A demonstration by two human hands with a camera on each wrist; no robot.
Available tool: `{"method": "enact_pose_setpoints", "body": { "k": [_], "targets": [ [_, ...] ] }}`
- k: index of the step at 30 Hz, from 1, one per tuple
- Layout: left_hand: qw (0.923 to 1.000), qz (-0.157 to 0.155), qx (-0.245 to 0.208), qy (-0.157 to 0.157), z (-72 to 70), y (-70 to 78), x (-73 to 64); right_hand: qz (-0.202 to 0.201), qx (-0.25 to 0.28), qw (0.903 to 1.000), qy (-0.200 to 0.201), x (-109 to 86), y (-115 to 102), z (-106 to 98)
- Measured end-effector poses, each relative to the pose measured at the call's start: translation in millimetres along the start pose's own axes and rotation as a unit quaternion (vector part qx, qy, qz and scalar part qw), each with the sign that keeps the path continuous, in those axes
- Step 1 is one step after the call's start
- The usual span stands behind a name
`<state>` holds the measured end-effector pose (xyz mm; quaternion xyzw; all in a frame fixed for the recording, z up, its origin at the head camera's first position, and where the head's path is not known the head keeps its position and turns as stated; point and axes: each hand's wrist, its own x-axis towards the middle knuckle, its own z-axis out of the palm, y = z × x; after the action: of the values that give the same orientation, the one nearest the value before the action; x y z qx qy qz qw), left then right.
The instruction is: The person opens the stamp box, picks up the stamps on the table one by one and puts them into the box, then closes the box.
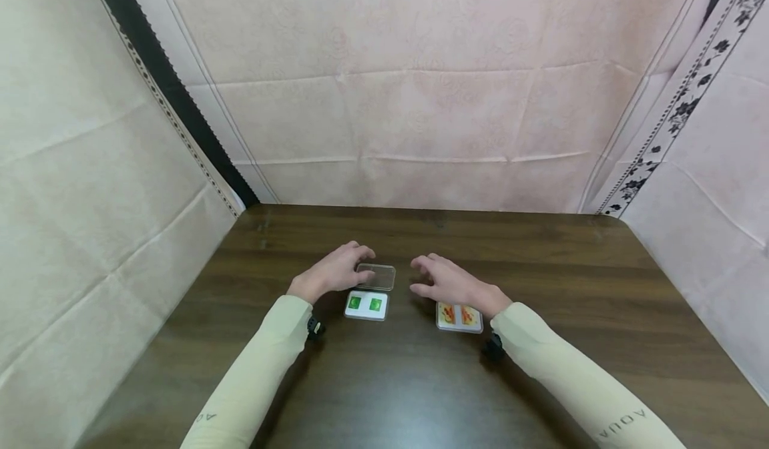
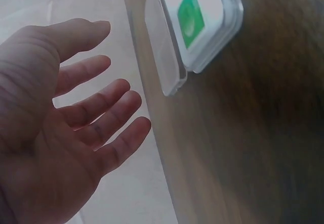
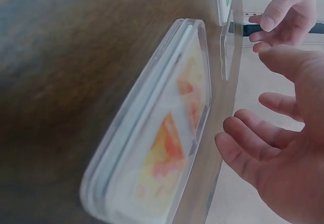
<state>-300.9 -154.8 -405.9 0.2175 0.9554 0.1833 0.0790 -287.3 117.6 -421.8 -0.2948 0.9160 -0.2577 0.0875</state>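
My left hand [image 1: 333, 272] hovers by a clear plastic lid [image 1: 382, 277], its fingers loosely bent and holding nothing. Just nearer than that lid lies a small case of white cards [image 1: 366, 305], the top one showing two green squares. In the left wrist view, a gap separates the fingers of the hand [image 2: 66, 107] from the lid [image 2: 164, 47]. My right hand [image 1: 450, 282] is held above and beyond a second clear case [image 1: 459, 327], with orange and yellow pictures under its cover. The right wrist view shows this case [image 3: 162, 143] apart from the relaxed fingers.
Both cases lie on a dark brown wooden table [image 1: 384, 382]. Pale cloth [image 1: 408, 115] hangs behind the table's far edge and along both sides. A dark band [image 1: 180, 89] runs down the left corner, and a floral strip [image 1: 685, 105] down the right.
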Motion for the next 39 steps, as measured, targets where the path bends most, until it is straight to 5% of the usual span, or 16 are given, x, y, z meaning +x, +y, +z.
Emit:
{"method": "enact_pose_setpoints", "body": {
  "k": [20,39],
  "targets": [
    [0.998,-0.04,0.012,-0.048,-2.8,-19.9,7.6,0.012,-0.026,0.9993,-0.022,36.9,-6.8,13.0],
    [0.9954,-0.031,0.048,-0.076,4.9,-26.1,17.1,0.044,-0.065,0.9955,-0.053,57.9,-13.0,21.5]
  ]
}}
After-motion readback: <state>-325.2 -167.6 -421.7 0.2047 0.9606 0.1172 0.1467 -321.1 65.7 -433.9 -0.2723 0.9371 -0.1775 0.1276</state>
